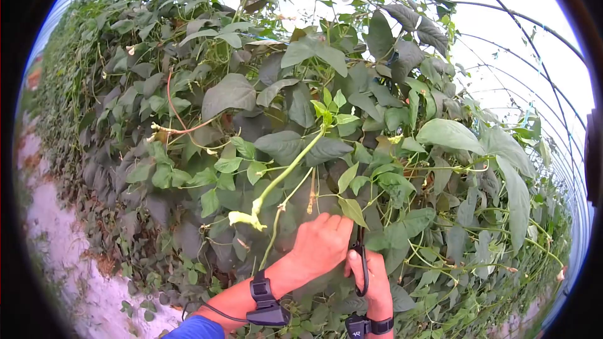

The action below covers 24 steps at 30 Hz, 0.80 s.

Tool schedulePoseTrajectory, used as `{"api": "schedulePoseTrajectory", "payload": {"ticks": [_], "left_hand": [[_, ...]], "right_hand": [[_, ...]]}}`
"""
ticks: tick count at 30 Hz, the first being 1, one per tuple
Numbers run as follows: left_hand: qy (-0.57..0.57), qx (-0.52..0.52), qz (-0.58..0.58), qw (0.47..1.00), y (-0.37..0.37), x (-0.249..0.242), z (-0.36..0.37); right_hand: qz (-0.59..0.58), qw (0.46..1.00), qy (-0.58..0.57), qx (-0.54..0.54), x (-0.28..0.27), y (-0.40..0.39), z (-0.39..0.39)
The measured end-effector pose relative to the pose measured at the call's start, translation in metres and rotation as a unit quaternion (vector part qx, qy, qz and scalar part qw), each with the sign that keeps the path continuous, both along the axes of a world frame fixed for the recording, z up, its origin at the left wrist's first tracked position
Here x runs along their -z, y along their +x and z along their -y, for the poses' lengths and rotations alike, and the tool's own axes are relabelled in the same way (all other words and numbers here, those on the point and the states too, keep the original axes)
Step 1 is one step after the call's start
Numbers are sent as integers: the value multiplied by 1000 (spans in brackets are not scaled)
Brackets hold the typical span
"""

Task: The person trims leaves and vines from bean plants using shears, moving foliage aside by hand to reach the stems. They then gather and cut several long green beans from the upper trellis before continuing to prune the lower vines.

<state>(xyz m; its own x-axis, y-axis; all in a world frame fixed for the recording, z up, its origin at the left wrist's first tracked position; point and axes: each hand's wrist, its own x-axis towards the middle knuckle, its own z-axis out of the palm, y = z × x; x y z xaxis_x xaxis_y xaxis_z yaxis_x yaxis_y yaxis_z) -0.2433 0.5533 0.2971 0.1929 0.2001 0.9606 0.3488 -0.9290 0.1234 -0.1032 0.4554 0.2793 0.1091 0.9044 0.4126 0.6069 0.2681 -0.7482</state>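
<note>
Two hands here, crowded together low down against a wall of trifoliate, bean-looking vines [229, 97], and the bit worth staring at is how the black-handled scissors [360, 246] sit next to the left fist. Right hand [372, 274] has its fingers wrapped round the handle loops, thumb side facing the left. Long axis of the scissors is close to upright, handle at the bottom and blades up top, right along the right edge of the left hand [322, 243]. Can't tell if the blades are apart or together, too small and partly covered.

Left fingers are curled in tight, knuckles up. Whatever they're pinching, if anything, is hidden, so no guess from me. A yellow-green leaf [353, 211] is just above that fist, slanting up and to the left, and it's roughly over the blades too. Left fist is the nearer one to it; the right hand sits lower, with the scissors reaching up between.

Also nearby: a thin brown dangling bit [311, 196] just above the left knuckles, and a long pale shoot [289, 171] off to the upper left, leaning up and right, apart from both hands as far as I can see.
</note>
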Motion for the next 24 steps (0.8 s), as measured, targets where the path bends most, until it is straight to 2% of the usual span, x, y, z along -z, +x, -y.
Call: {"api": "schedulePoseTrajectory", "payload": {"ticks": [2, 5, 8, 11, 14, 19, 24], "left_hand": [[-10, -18, -21, 1000, -3, 1, 0], [-11, 7, -20, 1000, -5, 1, 0], [-1, 14, -8, 1000, -5, 3, 0], [-2, 30, 29, 999, -8, 2, 0], [-2, 30, 41, 999, -7, 3, -1], [1, 43, 59, 997, -6, -1, 6], [-8, 64, 73, 995, -3, 1, 8]], "right_hand": [[-19, 1000, 1, 20, 0, -3, -8], [-26, 998, 47, -13, -5, -3, -18], [-89, 996, 11, -18, -8, -6, -23], [-132, 991, -7, 34, -6, -10, -12], [-100, 995, 8, -2, 4, -4, -1], [-30, 999, 29, 2, 2, -2, -9], [-57, 995, 77, -14, -23, -19, -14]]}}
